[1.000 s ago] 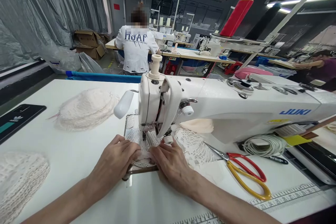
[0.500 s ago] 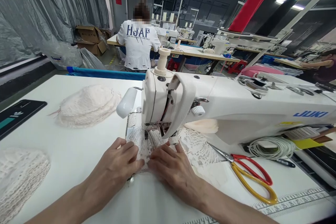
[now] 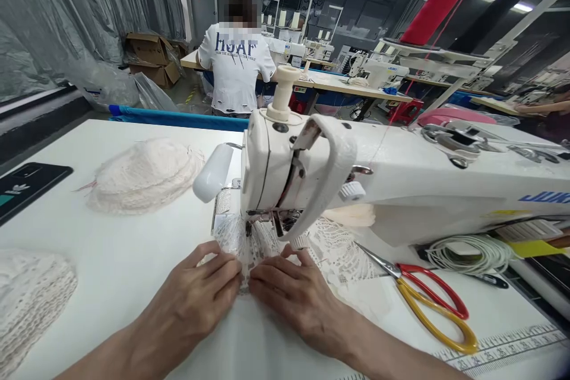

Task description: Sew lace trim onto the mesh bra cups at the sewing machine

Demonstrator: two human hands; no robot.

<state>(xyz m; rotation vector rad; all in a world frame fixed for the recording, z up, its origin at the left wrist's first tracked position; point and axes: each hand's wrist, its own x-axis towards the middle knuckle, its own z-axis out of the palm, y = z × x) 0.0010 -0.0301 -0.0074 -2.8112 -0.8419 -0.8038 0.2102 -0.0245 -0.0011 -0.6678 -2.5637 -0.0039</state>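
White lace fabric (image 3: 262, 240) lies under the needle and presser foot of the white sewing machine (image 3: 271, 172). Just left of the seam line, my left hand (image 3: 202, 285) is closed on the lace, its fingers curled against the cloth. My right hand (image 3: 294, 291) grips the same piece from the right, close below the needle. Between the two hands, the lace looks gathered into a narrow strip. More lace (image 3: 345, 252) spreads out to the right, beneath the machine arm. My fingertips are partly hidden by the cloth and by the hands themselves.
Scissors (image 3: 434, 303) with red and yellow handles lie at right, near a coil of pale cord (image 3: 469, 252) and a printed ruler (image 3: 512, 347). Pale fabric stacks (image 3: 145, 178) and a dark phone (image 3: 33, 187) lie left. A person (image 3: 236, 65) sits ahead.
The view has shifted slightly, so the machine appears a little larger and farther right. Both hands keep hold of the lace and stay close below the needle.
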